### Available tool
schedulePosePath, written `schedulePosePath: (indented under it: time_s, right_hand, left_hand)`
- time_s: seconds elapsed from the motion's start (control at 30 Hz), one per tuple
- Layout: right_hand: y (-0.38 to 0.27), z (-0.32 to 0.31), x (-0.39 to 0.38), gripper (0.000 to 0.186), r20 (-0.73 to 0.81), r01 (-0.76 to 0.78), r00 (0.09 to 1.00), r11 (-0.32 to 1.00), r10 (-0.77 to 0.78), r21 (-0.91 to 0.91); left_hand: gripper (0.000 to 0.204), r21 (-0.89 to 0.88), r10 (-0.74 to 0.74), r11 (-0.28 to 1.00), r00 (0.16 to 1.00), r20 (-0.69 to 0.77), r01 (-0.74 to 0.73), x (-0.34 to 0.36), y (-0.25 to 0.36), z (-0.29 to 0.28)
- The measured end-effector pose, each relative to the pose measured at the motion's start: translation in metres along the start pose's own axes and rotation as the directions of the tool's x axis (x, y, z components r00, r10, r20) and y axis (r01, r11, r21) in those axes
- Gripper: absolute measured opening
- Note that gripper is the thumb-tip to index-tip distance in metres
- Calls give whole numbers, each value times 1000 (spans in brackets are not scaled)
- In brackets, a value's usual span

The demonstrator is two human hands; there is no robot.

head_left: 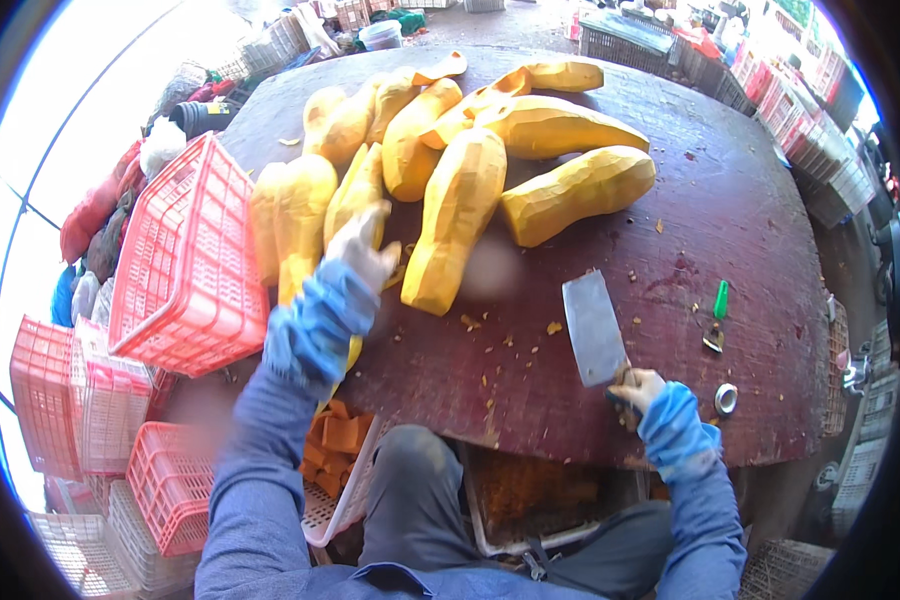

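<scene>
On my feed, the right hand (640, 389) clamps the cleaver (592, 328); left of it, the spread-fingered left hand (362, 250) is nearer a peeled squash (353, 188) pointing lengthwise away

1 head-worn fisheye view; looks down from near, over the hands (362, 252) and table (715, 225)

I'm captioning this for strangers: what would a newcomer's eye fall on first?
Probably the heap of big yellow squashes across the far side of the dark red table. Next come the broad cleaver in the right hand, near the front edge, and the tilted red crate at the table's left.
</scene>
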State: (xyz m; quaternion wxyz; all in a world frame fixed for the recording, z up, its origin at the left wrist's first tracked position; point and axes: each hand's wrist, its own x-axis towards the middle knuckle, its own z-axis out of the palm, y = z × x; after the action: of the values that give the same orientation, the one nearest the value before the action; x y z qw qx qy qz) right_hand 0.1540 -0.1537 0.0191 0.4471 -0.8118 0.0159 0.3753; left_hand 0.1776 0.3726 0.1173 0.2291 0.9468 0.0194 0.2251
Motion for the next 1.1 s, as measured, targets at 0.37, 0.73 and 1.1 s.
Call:
schedulePosePath:
  time_s: [0.37, 0.73, 1.1]
  right_hand:
    - [-55, -92, 122, 27, -506, 99, 594, 682, -625, -725]
    - [-83, -84, 183, 22, -692, -111, 441, 730, -572, -674]
    - [-102, -85, 178, 18, -706, -188, 518, 742, -482, -644]
  left_hand:
    - [80, 547, -87, 807, 872, 481, -221, 250, -44, 117]
    - [65, 382, 84, 844, 797, 599, -376, 272, -75, 122]
    - [45, -10, 432, 897, 872, 229, -441, 322, -41, 50]
